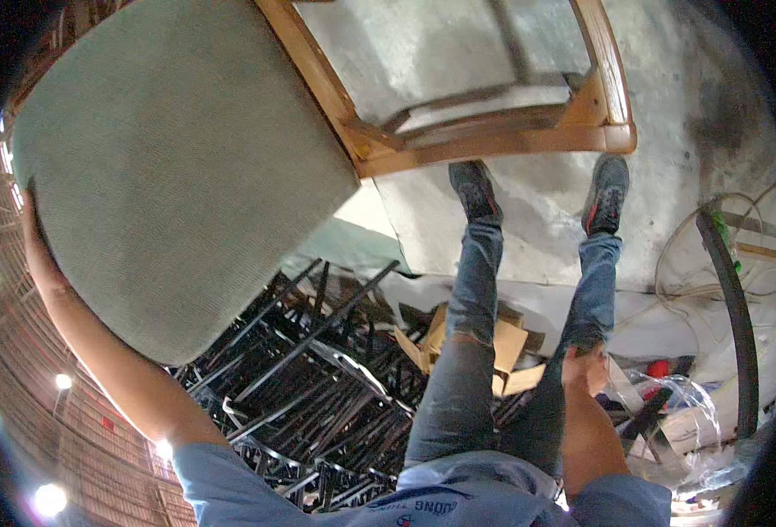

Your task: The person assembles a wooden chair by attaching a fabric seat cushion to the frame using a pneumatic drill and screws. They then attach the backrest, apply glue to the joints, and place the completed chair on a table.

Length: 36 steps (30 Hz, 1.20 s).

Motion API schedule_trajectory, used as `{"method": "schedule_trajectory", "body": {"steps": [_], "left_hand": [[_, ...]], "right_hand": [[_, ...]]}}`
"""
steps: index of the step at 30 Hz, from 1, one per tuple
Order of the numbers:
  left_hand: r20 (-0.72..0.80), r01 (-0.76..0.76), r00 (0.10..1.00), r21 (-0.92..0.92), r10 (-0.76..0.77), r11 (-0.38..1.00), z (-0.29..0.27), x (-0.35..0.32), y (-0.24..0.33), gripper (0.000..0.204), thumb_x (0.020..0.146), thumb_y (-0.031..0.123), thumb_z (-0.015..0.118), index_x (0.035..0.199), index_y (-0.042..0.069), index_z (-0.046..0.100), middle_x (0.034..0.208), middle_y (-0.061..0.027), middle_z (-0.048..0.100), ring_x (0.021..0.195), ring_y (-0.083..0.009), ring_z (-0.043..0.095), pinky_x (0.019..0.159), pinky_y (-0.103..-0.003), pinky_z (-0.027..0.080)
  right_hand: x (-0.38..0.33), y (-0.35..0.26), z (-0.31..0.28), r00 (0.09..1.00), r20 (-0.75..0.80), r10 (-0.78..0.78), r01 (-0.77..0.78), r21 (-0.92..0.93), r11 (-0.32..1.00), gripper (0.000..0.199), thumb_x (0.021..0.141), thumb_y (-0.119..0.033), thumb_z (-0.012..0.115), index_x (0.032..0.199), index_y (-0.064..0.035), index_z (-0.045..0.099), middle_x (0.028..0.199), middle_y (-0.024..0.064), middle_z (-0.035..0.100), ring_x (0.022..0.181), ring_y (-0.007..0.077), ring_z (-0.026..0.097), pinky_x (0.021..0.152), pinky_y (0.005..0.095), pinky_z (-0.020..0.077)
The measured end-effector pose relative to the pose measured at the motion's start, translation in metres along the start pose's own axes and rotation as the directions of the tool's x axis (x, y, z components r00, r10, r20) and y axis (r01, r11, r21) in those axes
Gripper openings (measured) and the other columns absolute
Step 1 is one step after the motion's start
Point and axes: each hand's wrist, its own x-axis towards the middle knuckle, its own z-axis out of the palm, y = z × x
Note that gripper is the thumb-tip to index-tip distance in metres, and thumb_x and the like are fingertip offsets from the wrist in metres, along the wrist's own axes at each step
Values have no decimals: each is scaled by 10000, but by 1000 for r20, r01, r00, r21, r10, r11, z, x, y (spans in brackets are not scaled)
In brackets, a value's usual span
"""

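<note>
My left hand (29,206) grips the outer edge of a large grey-green upholstered chair seat (186,167), held up and tilted at the left. Most of its fingers are hidden behind the seat. Beside the seat, a brown wooden chair frame (502,140) stands with its middle open, so the floor shows through. My right hand (586,367) hangs low beside my right leg, away from the frame. Its fingers are curled in, and whatever they may hold is too small to make out.
A dense pile of black metal frames (317,395) lies at the lower left, with an opened cardboard box (511,347) by it. To the right are clear plastic wrap (700,413), a curved dark bar (735,307) and a loose pale cable (660,263). My shoes (607,193) stand near the frame.
</note>
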Motion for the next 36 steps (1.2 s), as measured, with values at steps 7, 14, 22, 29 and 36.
{"method": "schedule_trajectory", "body": {"steps": [7, 14, 22, 29, 36], "left_hand": [[2, 7, 1000, -102, -7, 995, -4, 3, 1, 877, 924, 627, 676, 1481, -34, 530, 1499, -141, 554, 1346, -260, 520, 1142, -359, 366], [-54, -39, 998, -39, 37, 998, 2, -14, 16, 801, 954, 567, 673, 1451, -50, 556, 1429, -126, 598, 1264, -232, 556, 1107, -331, 379], [-54, -20, 998, -36, 18, 999, 3, -15, 18, 796, 959, 568, 664, 1461, -40, 552, 1455, -115, 584, 1309, -218, 529, 1146, -332, 341], [-89, -20, 996, 99, 29, 995, -1, -14, 16, 883, 938, 611, 657, 1515, -35, 484, 1539, -147, 511, 1404, -257, 471, 1193, -364, 298], [-99, -4, 995, 119, 16, 993, 0, -13, 18, 885, 935, 615, 657, 1517, -28, 485, 1535, -148, 515, 1401, -265, 474, 1185, -369, 305]], "right_hand": [[-2, 5, 5, 999, -2, -40, 41, 27, 999, 794, 895, -519, 660, 1493, -46, 436, 1144, 234, 676, 1043, 381, 698, 906, 486, 562], [5, 6, 10, 998, 2, -59, 59, 55, 997, 827, 893, -494, 675, 1527, -41, 399, 1148, 211, 685, 1047, 357, 694, 913, 478, 566], [8, 8, 21, 998, -45, -48, 49, 28, 998, 773, 891, -463, 665, 1497, -50, 420, 1083, 204, 694, 1020, 367, 701, 875, 497, 579], [13, 12, 28, 996, -63, -65, 66, 8, 998, 809, 878, -495, 669, 1497, -35, 425, 1065, 225, 687, 965, 378, 709, 851, 499, 581], [4, 6, 6, 998, 38, -44, 44, 5, 999, 879, 887, -521, 688, 1529, 7, 402, 1223, 231, 673, 1083, 371, 688, 916, 471, 577]]}}
